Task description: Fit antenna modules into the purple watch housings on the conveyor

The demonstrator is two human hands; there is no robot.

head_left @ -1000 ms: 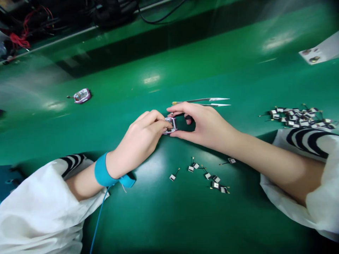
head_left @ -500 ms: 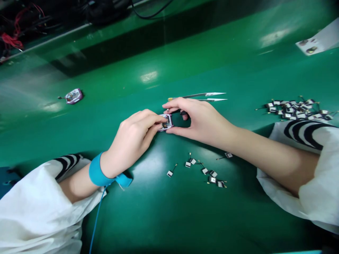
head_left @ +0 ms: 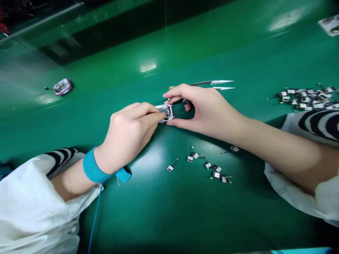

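A small open device case (head_left: 168, 112), white-rimmed with a purple shell and an exposed circuit board, sits between my hands. My left hand (head_left: 135, 123) grips its left part, and those fingertips press down over the board. At the case's right end is my right hand (head_left: 196, 106), thumb at the lower edge and index finger just above the upper edge. A small black piece (head_left: 185, 102) shows under its curled fingers; its kind is unclear. Just behind that hand lie tweezers (head_left: 222, 84), tips pointing right, their rear part partly covered.
Another purple open case (head_left: 63, 87) lies at the left. Several small black-and-white modules with short leads (head_left: 216, 175) are scattered in front. A bigger pile of modules (head_left: 304, 98) lies at the right. A blue wrist strap (head_left: 94, 165) with a cord circles my left wrist.
The whole view has shifted slightly, so the table things sit higher and more spread out. Both hands stay at the case; the left fingertips have moved slightly over the board.
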